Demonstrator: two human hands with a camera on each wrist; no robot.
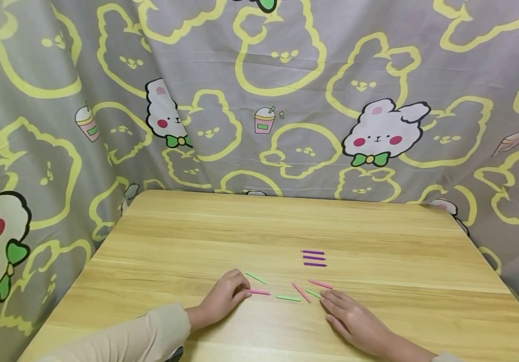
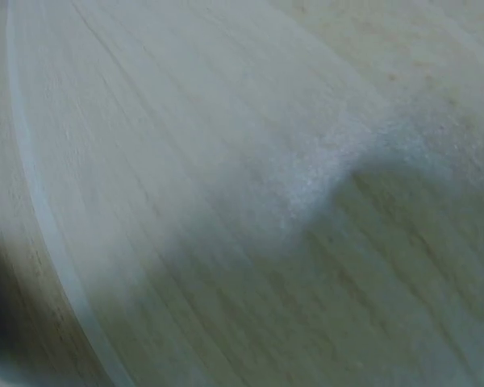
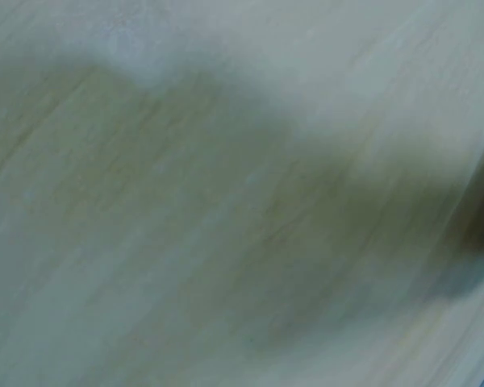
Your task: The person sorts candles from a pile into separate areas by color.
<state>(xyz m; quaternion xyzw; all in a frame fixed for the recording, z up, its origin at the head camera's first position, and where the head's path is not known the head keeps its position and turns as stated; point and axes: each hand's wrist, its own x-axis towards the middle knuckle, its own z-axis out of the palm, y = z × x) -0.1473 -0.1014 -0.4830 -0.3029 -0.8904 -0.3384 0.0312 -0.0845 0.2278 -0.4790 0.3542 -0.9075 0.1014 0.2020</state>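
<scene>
In the head view my left hand (image 1: pixel 225 297) has its fingers curled down to the left end of a pink stick (image 1: pixel 260 292), which it pinches between thumb and fingertips. Just beyond lies a thin green stick (image 1: pixel 256 277). My right hand (image 1: pixel 354 318) rests low on the table, fingers extended and thumb apart, fingertips touching the right end of another green stick (image 1: pixel 312 292). Between the hands lie a third green stick (image 1: pixel 288 298) and a slanted pink stick (image 1: pixel 301 292). One more pink stick (image 1: pixel 320 284) is just above the right fingertips. Neither wrist view shows the fingers or sticks.
Three purple sticks (image 1: pixel 315 258) lie in parallel, farther back on the wooden table (image 1: pixel 196 231). Behind and beside the table hangs a grey patterned curtain (image 1: pixel 295 110). Blurred wood grain and shadow fill both wrist views.
</scene>
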